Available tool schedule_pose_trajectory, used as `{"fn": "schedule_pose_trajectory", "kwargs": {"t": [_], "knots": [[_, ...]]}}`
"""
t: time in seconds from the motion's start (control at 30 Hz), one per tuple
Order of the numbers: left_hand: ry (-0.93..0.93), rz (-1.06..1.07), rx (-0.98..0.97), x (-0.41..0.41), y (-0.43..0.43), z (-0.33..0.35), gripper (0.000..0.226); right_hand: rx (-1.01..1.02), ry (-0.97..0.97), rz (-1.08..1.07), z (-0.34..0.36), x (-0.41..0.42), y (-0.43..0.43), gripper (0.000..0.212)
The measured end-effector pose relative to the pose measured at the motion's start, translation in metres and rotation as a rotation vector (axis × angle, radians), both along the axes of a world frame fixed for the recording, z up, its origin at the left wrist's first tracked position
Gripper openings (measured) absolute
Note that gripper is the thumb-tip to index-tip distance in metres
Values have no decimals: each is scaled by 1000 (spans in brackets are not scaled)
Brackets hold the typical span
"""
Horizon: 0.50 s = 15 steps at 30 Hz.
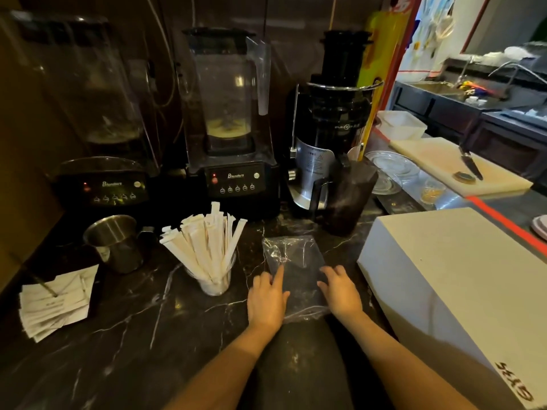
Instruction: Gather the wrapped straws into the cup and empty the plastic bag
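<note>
A clear plastic bag (293, 261) lies flat on the dark marble counter, and nothing shows inside it. My left hand (266, 300) rests palm down on the bag's left edge with the index finger stretched forward. My right hand (340, 291) presses flat on the bag's right side, fingers spread. To the left of the bag stands a clear cup (214, 284) packed with several paper-wrapped straws (207, 241) that fan out above its rim.
A steel mug (115, 241) and a stack of paper slips (56, 303) sit left of the cup. Two blenders (231, 119) and a juicer (331, 119) line the back. A large white box (455, 291) stands close on the right, with a cutting board and knife (469, 164) beyond it.
</note>
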<state>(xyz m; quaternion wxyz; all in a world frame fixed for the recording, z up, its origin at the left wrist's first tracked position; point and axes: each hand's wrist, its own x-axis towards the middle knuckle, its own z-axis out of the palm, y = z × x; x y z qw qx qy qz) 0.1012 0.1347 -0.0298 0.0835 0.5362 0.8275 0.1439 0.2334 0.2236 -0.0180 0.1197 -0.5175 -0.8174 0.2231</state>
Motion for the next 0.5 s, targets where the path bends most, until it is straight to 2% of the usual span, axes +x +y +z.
{"fn": "schedule_pose_trajectory", "kwargs": {"t": [0.1,0.17,0.3,0.5], "knots": [[126,-38,-45,-3,1,-4,59,182,-148,97,-10,0,2,39],[156,-101,-123,-6,2,-7,56,226,-228,144,-13,0,2,45],[74,-130,-242,-13,2,-10,52,15,-331,196,-23,3,1,59],[99,-162,-338,-19,1,-2,53,-91,-396,232,-16,8,0,65]]}}
